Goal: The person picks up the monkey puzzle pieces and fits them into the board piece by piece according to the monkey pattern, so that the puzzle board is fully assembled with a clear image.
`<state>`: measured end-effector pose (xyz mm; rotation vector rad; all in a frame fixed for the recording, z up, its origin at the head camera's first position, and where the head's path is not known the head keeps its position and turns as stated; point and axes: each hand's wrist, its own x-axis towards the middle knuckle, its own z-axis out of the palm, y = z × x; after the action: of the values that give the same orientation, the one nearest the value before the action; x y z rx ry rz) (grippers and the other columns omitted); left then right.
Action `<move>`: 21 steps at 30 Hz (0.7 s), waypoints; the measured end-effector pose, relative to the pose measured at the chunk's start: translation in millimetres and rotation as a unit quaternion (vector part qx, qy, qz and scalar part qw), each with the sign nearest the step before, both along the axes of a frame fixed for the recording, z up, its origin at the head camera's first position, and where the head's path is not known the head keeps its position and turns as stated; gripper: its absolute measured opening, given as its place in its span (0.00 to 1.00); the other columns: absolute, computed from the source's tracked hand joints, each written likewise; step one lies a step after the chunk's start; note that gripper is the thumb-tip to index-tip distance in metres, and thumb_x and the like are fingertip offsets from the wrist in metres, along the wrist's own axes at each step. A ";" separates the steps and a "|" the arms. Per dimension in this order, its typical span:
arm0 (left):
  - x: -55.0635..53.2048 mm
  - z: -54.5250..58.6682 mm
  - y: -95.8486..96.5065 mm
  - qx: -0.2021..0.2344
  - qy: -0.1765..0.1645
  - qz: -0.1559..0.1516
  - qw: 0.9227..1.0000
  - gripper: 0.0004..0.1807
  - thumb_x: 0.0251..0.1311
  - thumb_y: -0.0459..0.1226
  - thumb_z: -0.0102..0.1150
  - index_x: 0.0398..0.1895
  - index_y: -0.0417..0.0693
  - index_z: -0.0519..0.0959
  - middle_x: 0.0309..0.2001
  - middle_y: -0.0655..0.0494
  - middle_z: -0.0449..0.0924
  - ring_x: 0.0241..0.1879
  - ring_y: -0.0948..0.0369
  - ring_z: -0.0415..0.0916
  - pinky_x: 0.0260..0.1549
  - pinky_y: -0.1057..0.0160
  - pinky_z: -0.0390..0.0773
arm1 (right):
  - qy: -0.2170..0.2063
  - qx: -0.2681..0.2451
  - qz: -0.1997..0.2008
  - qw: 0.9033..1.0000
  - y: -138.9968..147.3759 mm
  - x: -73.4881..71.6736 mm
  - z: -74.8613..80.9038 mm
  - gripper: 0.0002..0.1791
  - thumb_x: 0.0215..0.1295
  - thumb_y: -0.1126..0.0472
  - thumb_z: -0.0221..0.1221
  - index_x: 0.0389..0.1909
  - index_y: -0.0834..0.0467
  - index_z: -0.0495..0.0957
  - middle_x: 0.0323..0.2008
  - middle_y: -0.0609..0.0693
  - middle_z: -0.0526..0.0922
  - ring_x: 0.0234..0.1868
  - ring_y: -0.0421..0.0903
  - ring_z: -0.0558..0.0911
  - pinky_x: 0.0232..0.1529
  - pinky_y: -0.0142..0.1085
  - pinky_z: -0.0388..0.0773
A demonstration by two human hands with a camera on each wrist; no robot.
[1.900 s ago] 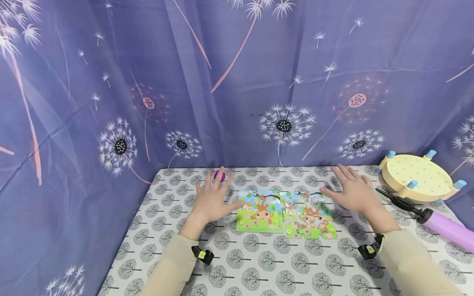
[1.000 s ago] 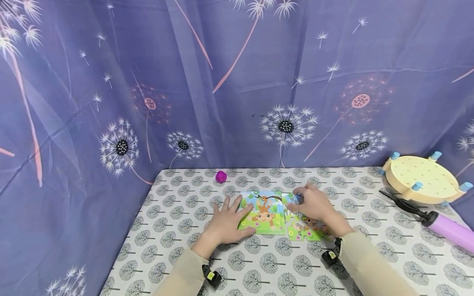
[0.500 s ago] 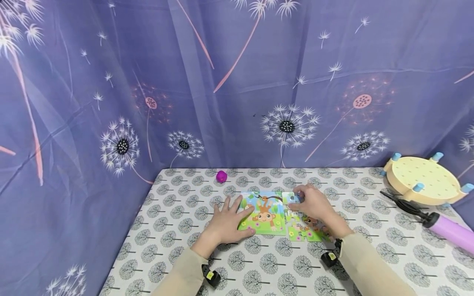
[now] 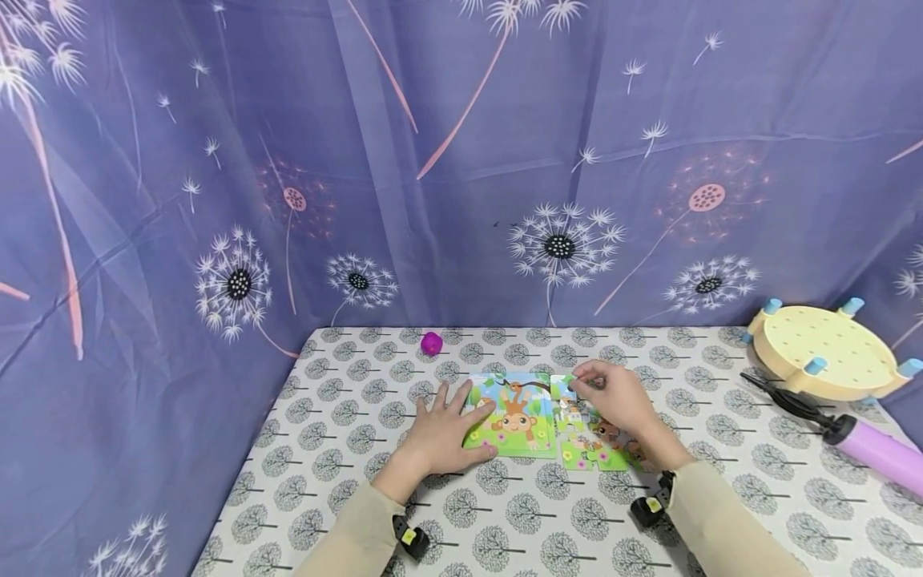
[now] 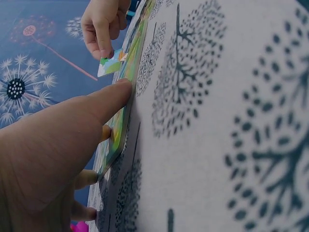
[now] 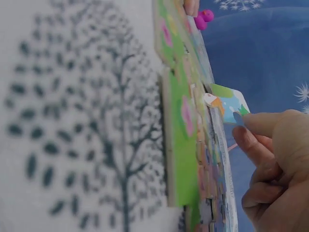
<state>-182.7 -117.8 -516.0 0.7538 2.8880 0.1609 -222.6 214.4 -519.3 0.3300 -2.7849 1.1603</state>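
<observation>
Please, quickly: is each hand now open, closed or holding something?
Left hand: open, spread, touching the multicoloured square monkey-picture board.
Right hand: closed, pinching a small flat blue-and-green jigsaw piece.

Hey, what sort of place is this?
Probably an indoor play or filming corner: a blue-purple dandelion-print fabric curtain hangs behind a white tree-print tablecloth bearing colourful monkey-picture jigsaw pieces.

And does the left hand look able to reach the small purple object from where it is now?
Probably yes: only patterned cloth shows between the left hand and the small purple object.
</observation>
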 end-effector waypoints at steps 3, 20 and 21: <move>-0.2 -0.5 -0.1 -0.002 0.001 0.000 1.000 0.45 0.64 0.75 0.44 0.82 0.74 0.58 0.84 0.47 0.43 0.78 0.31 0.42 0.64 0.17 0.50 | -0.013 -0.023 0.001 1.000 1.1 -0.1 1.8 0.07 0.69 0.59 0.68 0.44 0.55 0.86 0.36 0.46 0.88 0.34 0.45 0.83 0.40 0.43 0.82; 1.6 -0.3 -0.8 -0.015 0.005 0.002 1.000 0.46 0.64 0.75 0.44 0.82 0.74 0.56 0.84 0.49 0.42 0.79 0.33 0.41 0.66 0.20 0.49 | -0.057 -0.100 0.008 0.993 -27.1 -8.3 9.9 0.08 0.69 0.60 0.68 0.46 0.56 0.88 0.38 0.49 0.89 0.31 0.47 0.81 0.25 0.34 0.76; 1.6 -0.6 -0.7 -0.013 0.006 0.002 1.000 0.46 0.64 0.75 0.45 0.82 0.74 0.57 0.84 0.49 0.43 0.79 0.33 0.41 0.66 0.20 0.49 | -0.066 -0.101 0.009 0.993 -30.7 -9.2 10.0 0.08 0.69 0.60 0.68 0.46 0.56 0.88 0.38 0.49 0.89 0.32 0.47 0.82 0.25 0.34 0.76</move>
<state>-181.1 -118.5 -516.6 0.7474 2.8972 0.1183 -231.8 183.6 -509.4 0.2684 -2.7428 1.5060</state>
